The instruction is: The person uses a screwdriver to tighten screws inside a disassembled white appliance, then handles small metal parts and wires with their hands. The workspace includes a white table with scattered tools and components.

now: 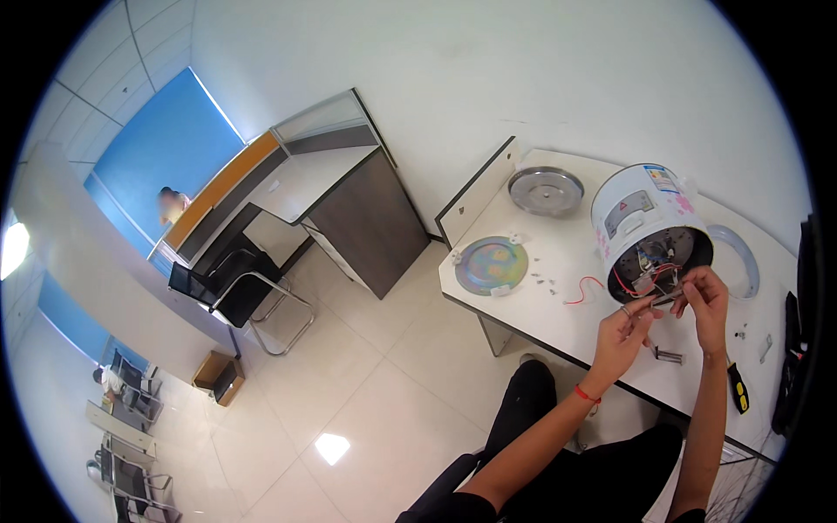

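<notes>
A white rice cooker (624, 209) with pink flower prints lies on its side, its open base facing me. Wiring and metal parts (649, 261) show inside the base, with red wires among them. My left hand (621, 338) is closed in a pinch just below the base's rim. Close beside it, my right hand (704, 305) also pinches, at the lower right of the opening. A thin, pale piece (667, 298) shows between the fingertips; its kind is too small to make out. Under the hands, a small metal bracket (669, 356) rests on the table.
On the white table (567, 327) lie a round metal pan (547, 191), an iridescent disc (491, 266), small screws (540, 280), a loose red wire (586, 288), a pale ring (741, 260) and a black-and-yellow screwdriver (738, 389). A black bag (788, 375) stands at the right edge.
</notes>
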A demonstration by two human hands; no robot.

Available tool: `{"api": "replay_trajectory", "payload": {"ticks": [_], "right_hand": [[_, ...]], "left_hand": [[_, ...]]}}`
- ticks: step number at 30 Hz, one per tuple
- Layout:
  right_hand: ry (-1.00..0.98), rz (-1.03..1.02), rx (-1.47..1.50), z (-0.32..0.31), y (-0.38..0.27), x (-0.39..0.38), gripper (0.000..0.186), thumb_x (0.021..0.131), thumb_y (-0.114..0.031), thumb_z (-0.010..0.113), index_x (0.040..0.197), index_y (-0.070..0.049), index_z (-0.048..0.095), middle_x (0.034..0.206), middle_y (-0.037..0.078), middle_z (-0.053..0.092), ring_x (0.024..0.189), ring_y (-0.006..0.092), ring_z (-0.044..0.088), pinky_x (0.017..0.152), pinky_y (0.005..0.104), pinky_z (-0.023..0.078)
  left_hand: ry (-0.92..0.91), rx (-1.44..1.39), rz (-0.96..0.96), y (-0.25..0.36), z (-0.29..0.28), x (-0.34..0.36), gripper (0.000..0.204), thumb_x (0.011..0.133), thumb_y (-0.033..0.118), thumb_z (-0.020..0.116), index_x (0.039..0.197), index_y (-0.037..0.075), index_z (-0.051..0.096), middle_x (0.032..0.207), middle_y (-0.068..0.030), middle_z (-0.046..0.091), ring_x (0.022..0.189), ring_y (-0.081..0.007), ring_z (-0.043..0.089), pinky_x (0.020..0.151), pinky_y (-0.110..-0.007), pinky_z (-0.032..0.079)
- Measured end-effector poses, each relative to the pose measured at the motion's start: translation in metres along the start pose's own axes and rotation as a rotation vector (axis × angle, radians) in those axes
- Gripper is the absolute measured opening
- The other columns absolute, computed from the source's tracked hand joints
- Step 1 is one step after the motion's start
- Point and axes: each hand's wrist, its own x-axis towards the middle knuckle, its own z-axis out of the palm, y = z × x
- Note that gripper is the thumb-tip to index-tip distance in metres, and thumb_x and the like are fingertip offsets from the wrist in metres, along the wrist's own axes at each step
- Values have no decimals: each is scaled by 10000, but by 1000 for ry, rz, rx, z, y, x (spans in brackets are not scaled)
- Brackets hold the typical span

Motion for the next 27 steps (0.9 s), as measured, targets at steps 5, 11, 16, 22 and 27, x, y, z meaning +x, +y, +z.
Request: {"api": "replay_trajectory", "payload": {"ticks": [5,11,16,22,27], "right_hand": [[-83,-19,-68,-2,-8,18,89,1009,-66,667,1047,-6,613,863,35,652,660,119,670,565,250,513],[-69,-19,-64,-18,5,9,71,1004,-63,676,1044,-17,640,819,15,636,609,89,611,528,236,480],[-50,11,1,-18,9,-3,92,1019,-79,672,1097,-40,643,793,5,619,605,80,588,537,240,480],[-58,-30,32,-3,-3,-2,133,996,-13,683,1124,-14,648,893,17,656,733,111,684,632,266,553],[-28,-132,114,3,-6,1,136,989,6,687,1124,6,673,980,63,674,815,142,711,729,276,589]], "left_hand": [[11,-4,8,4,-1,-1,390,1082,141,593,1452,21,572,1150,-91,742,692,-55,582,584,-196,478],[-13,5,-18,5,3,-3,375,1082,103,580,1446,14,573,1204,-90,733,741,-66,605,629,-217,513],[-8,56,-66,2,-1,-2,369,1067,83,600,1427,-3,590,1232,-115,732,771,-58,598,692,-247,544],[28,107,-79,23,5,-1,392,1078,91,585,1457,-9,571,1352,-141,679,1115,-165,690,695,-258,568],[43,149,-65,27,12,1,413,1094,157,568,1471,-9,552,1239,-147,736,661,-78,627,537,-193,441]]}}
